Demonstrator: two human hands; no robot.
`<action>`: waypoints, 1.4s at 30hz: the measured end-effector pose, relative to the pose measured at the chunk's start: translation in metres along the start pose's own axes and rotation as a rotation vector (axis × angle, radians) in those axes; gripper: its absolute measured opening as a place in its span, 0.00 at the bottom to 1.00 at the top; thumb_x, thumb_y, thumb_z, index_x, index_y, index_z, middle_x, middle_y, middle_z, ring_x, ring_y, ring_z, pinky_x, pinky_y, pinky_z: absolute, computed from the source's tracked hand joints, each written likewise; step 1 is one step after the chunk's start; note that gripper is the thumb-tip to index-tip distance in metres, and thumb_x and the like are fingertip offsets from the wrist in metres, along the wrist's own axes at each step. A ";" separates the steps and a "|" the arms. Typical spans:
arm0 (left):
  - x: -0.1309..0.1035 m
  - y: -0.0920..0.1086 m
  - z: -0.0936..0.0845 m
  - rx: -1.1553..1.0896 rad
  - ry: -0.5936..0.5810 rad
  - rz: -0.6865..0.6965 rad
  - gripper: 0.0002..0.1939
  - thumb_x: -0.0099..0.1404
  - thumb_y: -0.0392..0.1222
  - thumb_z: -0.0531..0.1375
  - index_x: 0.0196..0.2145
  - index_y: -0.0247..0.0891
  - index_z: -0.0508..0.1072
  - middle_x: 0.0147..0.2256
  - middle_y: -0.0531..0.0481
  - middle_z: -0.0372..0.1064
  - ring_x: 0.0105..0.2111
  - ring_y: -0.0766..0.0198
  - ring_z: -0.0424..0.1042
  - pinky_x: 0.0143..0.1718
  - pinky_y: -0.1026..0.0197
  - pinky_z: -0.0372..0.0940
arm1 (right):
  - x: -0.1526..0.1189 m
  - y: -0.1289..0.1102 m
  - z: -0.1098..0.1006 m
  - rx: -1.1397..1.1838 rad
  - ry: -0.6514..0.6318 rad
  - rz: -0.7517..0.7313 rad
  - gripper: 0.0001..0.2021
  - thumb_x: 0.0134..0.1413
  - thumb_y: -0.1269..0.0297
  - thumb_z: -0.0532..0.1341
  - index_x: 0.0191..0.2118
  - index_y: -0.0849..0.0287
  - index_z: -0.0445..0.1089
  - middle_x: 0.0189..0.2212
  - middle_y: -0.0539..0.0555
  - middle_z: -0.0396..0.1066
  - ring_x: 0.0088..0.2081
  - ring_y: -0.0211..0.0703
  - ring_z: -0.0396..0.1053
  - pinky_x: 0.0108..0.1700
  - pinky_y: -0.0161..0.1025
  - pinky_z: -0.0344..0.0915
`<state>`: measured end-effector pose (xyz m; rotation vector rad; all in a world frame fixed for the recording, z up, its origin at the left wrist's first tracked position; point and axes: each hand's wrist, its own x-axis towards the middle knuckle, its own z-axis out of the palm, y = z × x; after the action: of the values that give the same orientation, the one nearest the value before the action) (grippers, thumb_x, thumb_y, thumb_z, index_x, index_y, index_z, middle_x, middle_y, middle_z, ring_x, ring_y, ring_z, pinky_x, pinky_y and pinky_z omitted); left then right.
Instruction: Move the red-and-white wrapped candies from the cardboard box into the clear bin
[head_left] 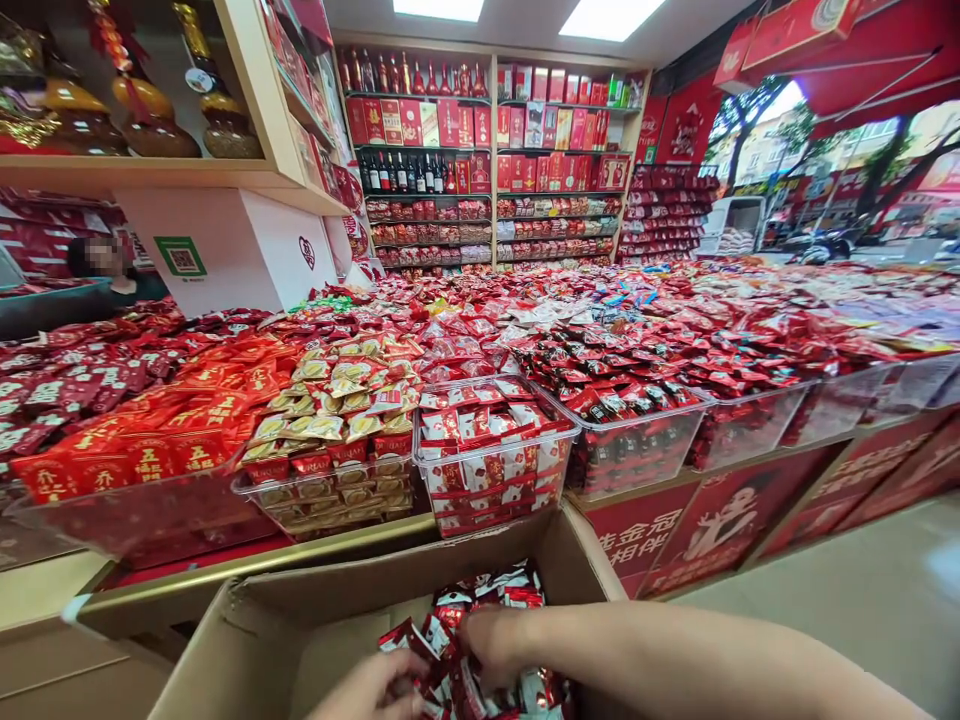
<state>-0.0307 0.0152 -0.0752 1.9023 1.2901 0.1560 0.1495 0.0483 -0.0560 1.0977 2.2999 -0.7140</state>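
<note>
A person's loosely curled left hand (384,688) and buried right hand (493,645), holds unclear, meet packets (523,597) corralled by the surrounding box (262,640).

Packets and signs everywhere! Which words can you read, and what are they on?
"五福": the front red packets.
"乔", it seems: the red packets to their left.
"DURIAN", partly cut off: the durian packets.
"金冠" and "相伴": the red counter panel.
Too blurred: foil packets in the cardboard box, heart sign.
Too small: shelf boxes, print under the QR code sign.
</note>
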 end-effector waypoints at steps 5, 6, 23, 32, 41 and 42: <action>0.005 0.009 -0.018 -0.291 0.117 -0.003 0.20 0.56 0.45 0.53 0.46 0.34 0.63 0.43 0.41 0.68 0.43 0.57 0.66 0.46 0.57 0.59 | -0.006 0.010 -0.007 0.350 0.256 -0.006 0.06 0.36 0.75 0.59 0.26 0.64 0.71 0.25 0.56 0.71 0.28 0.45 0.67 0.27 0.35 0.59; 0.006 0.010 -0.019 -0.365 0.119 -0.007 0.25 0.56 0.47 0.54 0.49 0.33 0.58 0.45 0.39 0.66 0.45 0.57 0.65 0.46 0.57 0.59 | -0.007 0.013 -0.009 0.401 0.316 -0.039 0.07 0.40 0.73 0.57 0.29 0.62 0.70 0.27 0.54 0.70 0.30 0.41 0.66 0.29 0.33 0.59; -0.004 0.052 -0.011 -0.774 0.020 -0.017 0.19 0.55 0.46 0.58 0.43 0.36 0.65 0.31 0.50 0.72 0.29 0.61 0.73 0.24 0.67 0.59 | -0.022 0.017 -0.015 1.112 0.657 -0.322 0.06 0.51 0.66 0.52 0.28 0.62 0.60 0.19 0.45 0.55 0.21 0.31 0.50 0.23 0.30 0.50; 0.000 0.044 -0.008 -0.724 -0.027 -0.059 0.16 0.55 0.47 0.58 0.39 0.36 0.67 0.31 0.50 0.72 0.31 0.60 0.73 0.28 0.65 0.60 | -0.023 0.021 -0.014 0.732 0.788 -0.293 0.07 0.52 0.67 0.52 0.30 0.64 0.64 0.24 0.49 0.63 0.27 0.33 0.58 0.29 0.30 0.56; 0.010 0.005 0.002 -0.522 0.062 -0.245 0.18 0.49 0.51 0.59 0.33 0.34 0.67 0.27 0.50 0.72 0.25 0.58 0.72 0.20 0.65 0.56 | -0.014 0.035 -0.005 0.136 0.412 0.036 0.10 0.47 0.74 0.54 0.35 0.63 0.69 0.34 0.60 0.71 0.37 0.45 0.67 0.35 0.35 0.60; 0.011 -0.002 0.003 -0.495 0.071 -0.267 0.18 0.48 0.51 0.59 0.32 0.34 0.67 0.27 0.50 0.72 0.25 0.58 0.73 0.20 0.65 0.56 | -0.011 0.037 -0.003 0.099 0.352 0.069 0.10 0.44 0.75 0.55 0.34 0.64 0.70 0.34 0.62 0.71 0.37 0.48 0.68 0.34 0.37 0.61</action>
<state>-0.0249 0.0231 -0.0822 1.3060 1.3871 0.3701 0.1854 0.0640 -0.0560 1.4399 2.5212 -0.6564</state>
